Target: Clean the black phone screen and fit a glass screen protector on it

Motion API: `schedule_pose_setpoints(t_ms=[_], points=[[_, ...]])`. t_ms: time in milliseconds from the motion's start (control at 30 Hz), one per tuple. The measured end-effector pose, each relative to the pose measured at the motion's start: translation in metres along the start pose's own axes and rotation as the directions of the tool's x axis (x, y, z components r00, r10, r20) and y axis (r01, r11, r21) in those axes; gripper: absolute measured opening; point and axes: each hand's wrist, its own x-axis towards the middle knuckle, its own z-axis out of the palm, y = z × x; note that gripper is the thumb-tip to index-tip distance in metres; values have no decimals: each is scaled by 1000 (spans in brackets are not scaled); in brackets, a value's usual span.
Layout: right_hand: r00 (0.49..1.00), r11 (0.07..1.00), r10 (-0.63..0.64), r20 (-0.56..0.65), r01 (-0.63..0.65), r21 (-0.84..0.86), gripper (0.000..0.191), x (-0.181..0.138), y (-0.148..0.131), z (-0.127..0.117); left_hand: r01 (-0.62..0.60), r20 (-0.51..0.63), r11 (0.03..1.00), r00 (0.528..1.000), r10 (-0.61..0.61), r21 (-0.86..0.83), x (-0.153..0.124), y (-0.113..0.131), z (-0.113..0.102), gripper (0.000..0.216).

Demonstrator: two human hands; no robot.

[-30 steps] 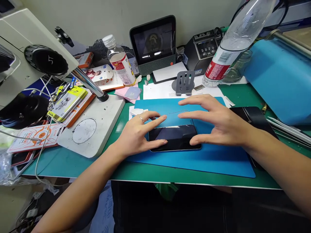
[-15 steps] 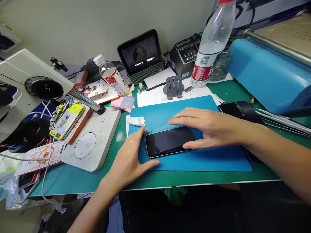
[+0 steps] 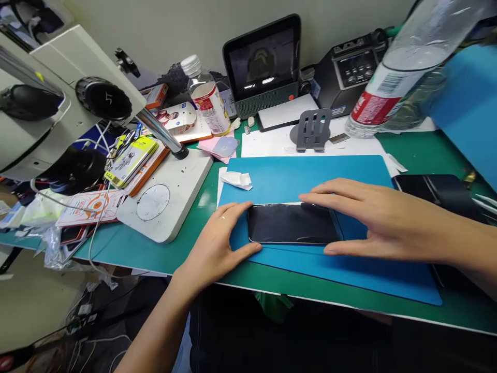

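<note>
A dark phone (image 3: 291, 225) lies face up and lengthwise on the blue mat (image 3: 388, 280). Over it is a clear thin sheet, probably a screen protector; only its faint edges show. My left hand (image 3: 219, 235) is at the phone's left end, forefinger by the upper corner and thumb by the lower one, apparently pinching the sheet's edges. On the other side, my right hand (image 3: 380, 223) spans the sheet's width, fingers along the far side and thumb on the near side. Whether the sheet touches the phone is unclear.
A white microscope stand (image 3: 186, 191) is on the left. At the back are a bottle (image 3: 209, 103), a display (image 3: 264, 62), a grey phone holder (image 3: 313, 132) and a large water bottle (image 3: 382, 98). Crumpled white paper (image 3: 237, 180) lies on the mat; a black device (image 3: 438, 189) sits right.
The view has turned, shifting the scene rightward. My right hand now sits farther right along the phone, its thumb just off the near edge. My left hand stays at the left end.
</note>
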Motion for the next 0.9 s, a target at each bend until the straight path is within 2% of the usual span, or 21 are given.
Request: schedule_pose_setpoints(t_ms=[133, 367, 533, 733, 900], points=[[999, 999, 17, -40, -15, 33, 68, -4, 5, 6, 12, -23, 997, 1000, -13, -71, 3, -2, -1, 66], [998, 998, 54, -15, -53, 36, 76, -4, 8, 9, 65, -20, 987, 997, -69, -146, 7, -3, -1, 67], [996, 993, 86, 22, -88, 80, 75, -4, 11, 11, 60, -10, 987, 998, -62, -151, 8, -4, -2, 68], [999, 997, 46, 25, -47, 60, 69, -1, 10, 10, 29, -14, 989, 999, -31, -142, 7, -5, -1, 68], [996, 996, 57, 64, -61, 64, 68, 0, 8, 9, 32, -20, 990, 999, -35, -139, 7, -5, -1, 67]])
